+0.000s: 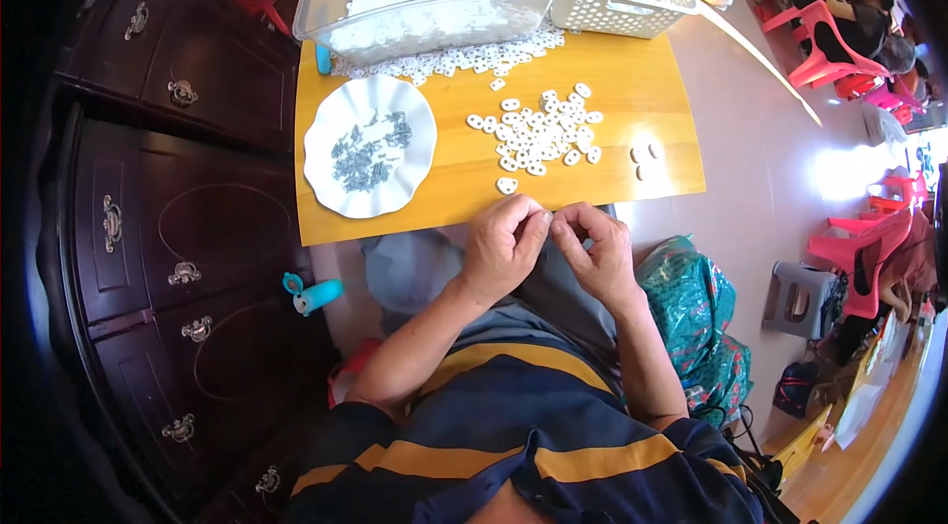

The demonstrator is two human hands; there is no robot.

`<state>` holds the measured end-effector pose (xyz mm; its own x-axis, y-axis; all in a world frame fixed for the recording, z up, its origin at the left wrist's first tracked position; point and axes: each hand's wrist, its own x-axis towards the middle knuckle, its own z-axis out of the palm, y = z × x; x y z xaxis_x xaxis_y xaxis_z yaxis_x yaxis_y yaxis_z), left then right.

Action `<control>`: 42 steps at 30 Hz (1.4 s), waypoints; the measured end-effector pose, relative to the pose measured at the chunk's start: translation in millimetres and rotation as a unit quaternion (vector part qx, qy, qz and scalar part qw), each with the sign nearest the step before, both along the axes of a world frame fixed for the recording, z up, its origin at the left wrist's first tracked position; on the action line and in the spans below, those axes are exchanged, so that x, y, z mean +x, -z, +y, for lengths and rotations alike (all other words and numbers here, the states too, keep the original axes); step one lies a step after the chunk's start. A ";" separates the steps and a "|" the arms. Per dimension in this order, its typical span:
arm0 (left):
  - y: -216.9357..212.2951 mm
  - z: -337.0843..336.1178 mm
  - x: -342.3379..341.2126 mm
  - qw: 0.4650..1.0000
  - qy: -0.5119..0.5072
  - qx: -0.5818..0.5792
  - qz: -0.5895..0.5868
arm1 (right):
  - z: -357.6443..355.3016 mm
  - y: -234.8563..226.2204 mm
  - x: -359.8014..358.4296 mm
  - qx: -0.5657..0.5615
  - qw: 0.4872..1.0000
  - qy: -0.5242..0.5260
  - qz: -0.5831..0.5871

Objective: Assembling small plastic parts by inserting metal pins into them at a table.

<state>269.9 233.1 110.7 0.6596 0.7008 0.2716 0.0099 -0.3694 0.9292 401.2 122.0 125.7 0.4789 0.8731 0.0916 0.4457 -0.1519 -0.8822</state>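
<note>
Your left hand (504,245) and right hand (592,245) meet fingertip to fingertip just below the near edge of the yellow wooden table (632,80), both pinched closed on something too small to tell (probably one small piece). The loose pile of small white plastic ring pieces (541,132) lies straight ahead of your hands on the table, about equally near to both, and one stray white piece (507,185) lies just beyond your left hand.
</note>
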 end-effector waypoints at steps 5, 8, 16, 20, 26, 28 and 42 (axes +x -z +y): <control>0.9 1.1 -5.7 1.000 -0.005 -0.018 0.009 | 0.2 9.4 -4.3 0.013 0.998 0.000 0.055; 4.3 1.0 -8.5 1.000 -0.015 -0.021 -0.004 | 2.6 9.1 -5.2 0.009 0.997 -0.004 0.074; 3.6 14.0 -18.0 0.995 -0.093 -0.013 -0.021 | 18.5 4.7 8.8 -0.011 0.995 0.057 -0.080; 0.9 20.5 -24.6 0.995 -0.096 -0.009 0.004 | 35.2 5.3 15.7 -0.033 0.978 0.085 -0.185; 1.1 27.2 -26.3 0.955 -0.072 0.278 0.066 | 43.1 10.7 21.0 -0.033 0.964 0.130 -0.229; 3.2 25.9 -27.2 0.949 -0.066 0.300 0.073 | 39.6 9.2 20.0 -0.028 0.969 0.136 -0.206; 13.8 19.3 -39.5 0.956 -0.038 0.283 0.075 | 43.0 10.5 -13.7 0.046 0.979 0.017 -0.196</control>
